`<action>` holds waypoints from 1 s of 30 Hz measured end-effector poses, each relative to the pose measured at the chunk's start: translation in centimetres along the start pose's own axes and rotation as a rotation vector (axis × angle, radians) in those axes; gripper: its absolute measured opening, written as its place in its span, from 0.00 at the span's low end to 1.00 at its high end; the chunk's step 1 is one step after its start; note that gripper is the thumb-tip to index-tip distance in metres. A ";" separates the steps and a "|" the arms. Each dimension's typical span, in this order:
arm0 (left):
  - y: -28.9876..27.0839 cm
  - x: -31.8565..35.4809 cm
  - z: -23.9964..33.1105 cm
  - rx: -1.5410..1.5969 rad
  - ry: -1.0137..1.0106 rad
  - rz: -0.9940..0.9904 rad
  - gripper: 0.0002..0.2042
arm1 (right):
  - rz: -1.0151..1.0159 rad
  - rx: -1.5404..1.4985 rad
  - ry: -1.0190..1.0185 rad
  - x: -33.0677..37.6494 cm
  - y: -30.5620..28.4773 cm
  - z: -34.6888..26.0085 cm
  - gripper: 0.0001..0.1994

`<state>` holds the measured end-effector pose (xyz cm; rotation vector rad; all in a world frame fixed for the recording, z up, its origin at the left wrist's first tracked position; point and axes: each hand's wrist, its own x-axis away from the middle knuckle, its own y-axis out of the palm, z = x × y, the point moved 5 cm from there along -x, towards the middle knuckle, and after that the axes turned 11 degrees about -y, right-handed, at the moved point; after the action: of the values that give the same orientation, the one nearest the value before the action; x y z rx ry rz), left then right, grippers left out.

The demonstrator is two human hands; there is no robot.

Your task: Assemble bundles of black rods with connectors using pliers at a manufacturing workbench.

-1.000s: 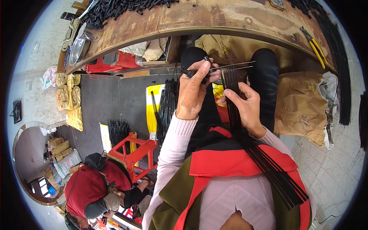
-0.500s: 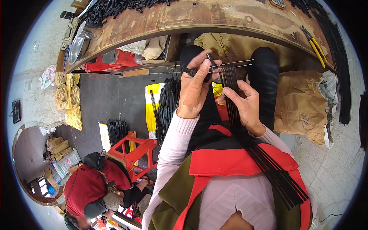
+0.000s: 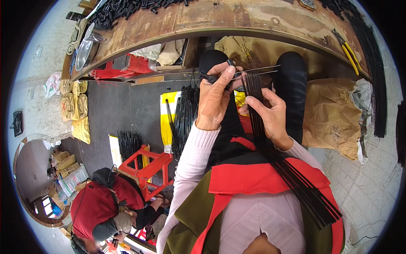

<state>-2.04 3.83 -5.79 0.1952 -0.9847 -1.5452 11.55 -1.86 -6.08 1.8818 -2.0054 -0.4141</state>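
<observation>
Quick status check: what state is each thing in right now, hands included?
Left hand: shut on thin rods, raised over the lap.
Right hand: shut on strip bundle.
Thin rods: level, crossing the bundle top.
Strip bundle: fanned across the lap.
Pliers: lying on the bench.
Red stool: upright.

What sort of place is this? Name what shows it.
Probably a small hand-assembly workshop: a worn wooden workbench heaped with small black tubes, yellow-handled pliers, and the left hand and right hand working a bundle of black strips.
</observation>
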 end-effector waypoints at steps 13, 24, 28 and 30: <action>-0.4 0.2 -0.5 0.043 -0.010 0.005 0.08 | -0.015 0.009 -0.038 0.0 0.2 0.3 0.09; -0.1 2.2 -0.4 0.023 -0.038 -0.025 0.15 | -0.039 0.042 -0.051 -0.2 0.3 0.7 0.07; 0.3 2.5 -0.5 -0.009 0.042 -0.003 0.12 | -0.014 0.032 -0.054 0.1 0.4 0.4 0.07; -0.5 2.4 -0.9 0.009 0.074 -0.003 0.08 | -0.011 0.038 -0.053 0.4 0.6 0.5 0.07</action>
<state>-2.49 1.30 -5.72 0.2589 -0.9337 -1.5258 10.77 -2.28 -6.21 1.9244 -2.0523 -0.4364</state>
